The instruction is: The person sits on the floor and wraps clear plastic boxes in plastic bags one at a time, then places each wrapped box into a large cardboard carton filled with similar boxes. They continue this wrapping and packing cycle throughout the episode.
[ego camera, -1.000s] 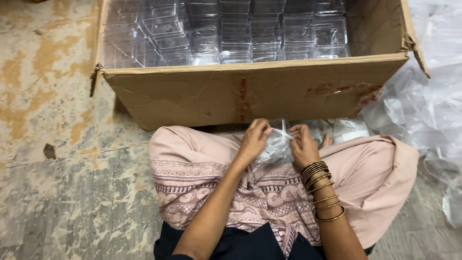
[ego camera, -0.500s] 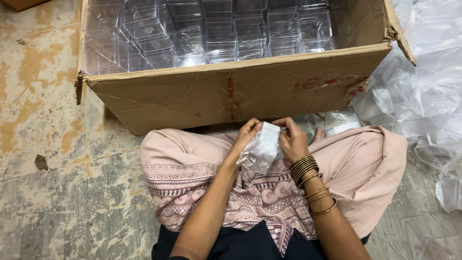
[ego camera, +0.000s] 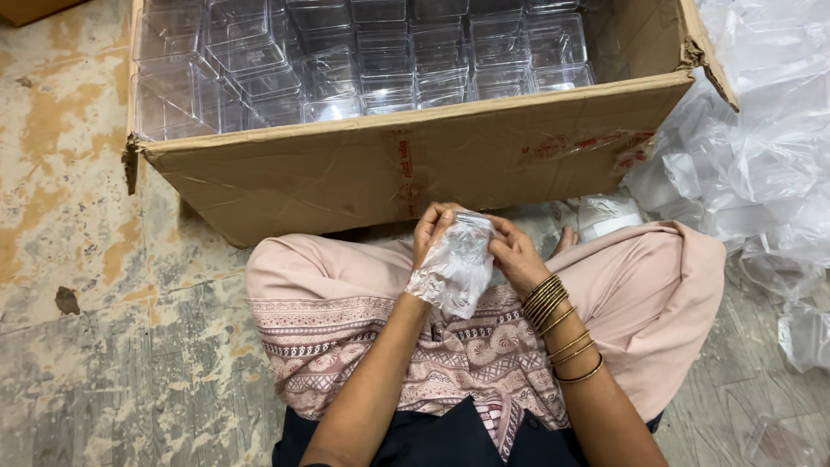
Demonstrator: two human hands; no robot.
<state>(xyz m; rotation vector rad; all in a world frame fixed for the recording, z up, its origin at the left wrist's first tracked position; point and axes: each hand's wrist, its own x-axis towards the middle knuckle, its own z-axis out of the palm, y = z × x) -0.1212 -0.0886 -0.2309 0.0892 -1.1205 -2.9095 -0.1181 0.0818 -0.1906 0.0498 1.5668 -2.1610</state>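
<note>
I sit cross-legged on the floor in pink trousers. A small clear plastic bag (ego camera: 454,270) hangs above my lap, held at its top edge from both sides. My left hand (ego camera: 432,227) pinches the bag's upper left corner. My right hand (ego camera: 515,252), with several gold bangles on its wrist, pinches the upper right. What is inside the crumpled bag cannot be made out. Just beyond my knees stands a large open cardboard box (ego camera: 415,169) filled with several clear plastic containers (ego camera: 363,65) in rows.
A heap of crumpled clear plastic bags (ego camera: 761,173) lies on the floor at the right. A white wrapped item (ego camera: 609,214) rests by my right knee. The worn concrete floor (ego camera: 78,285) stretches to the left.
Both hands have lifted the plastic bag from my lap and drawn it upright between them. The view has shifted, so the box now sits lower right in frame.
</note>
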